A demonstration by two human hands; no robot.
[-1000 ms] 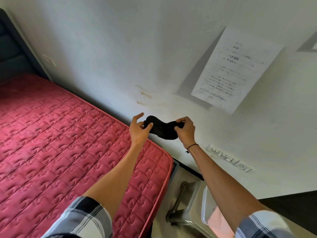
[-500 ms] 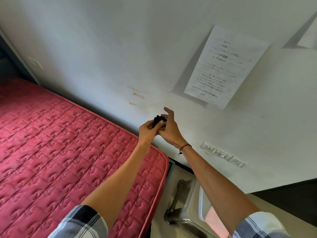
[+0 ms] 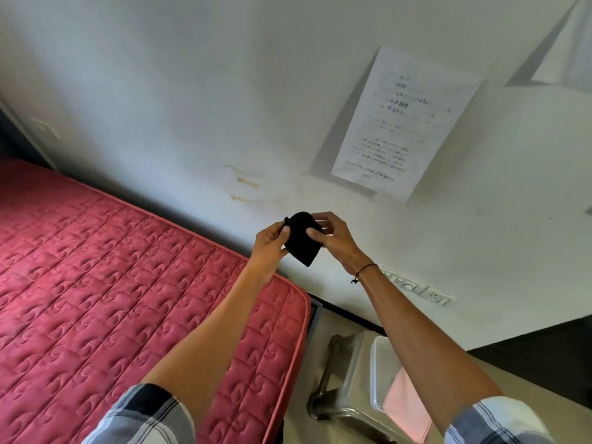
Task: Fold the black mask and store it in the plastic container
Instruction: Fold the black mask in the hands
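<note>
— Hands first: what do they hold?

— Both hold the black mask (image 3: 302, 240) in the air, just right of the frame's centre, in front of the white wall (image 3: 192, 91). The left hand (image 3: 269, 243) pinches its left edge, thumb on the front of the cloth. The right hand (image 3: 333, 241) pinches the right side, thumb pressed on the front, the other fingers curled behind.

— What shape is the mask in?

— It looks doubled over into a compact piece, rounded at the top and narrowing to a point at the bottom. A small tab sticks out at its upper left.

— And the plastic container?

— The plastic container (image 3: 376, 373) sits at the lower right of the frame, clear-walled, on a grey stool (image 3: 349, 363), partly hidden by the right forearm. Something pink (image 3: 405, 408) lies in it. The mask is well above it and apart from it.

— What else shows?

— A red quilted mattress (image 3: 112, 299) fills the lower left. A printed sheet of paper (image 3: 407, 123) hangs on the wall at the upper right, its text too blurred to read. A thin black band (image 3: 363, 272) circles the right wrist, and checked sleeves (image 3: 144, 418) show at the bottom edge.
</note>
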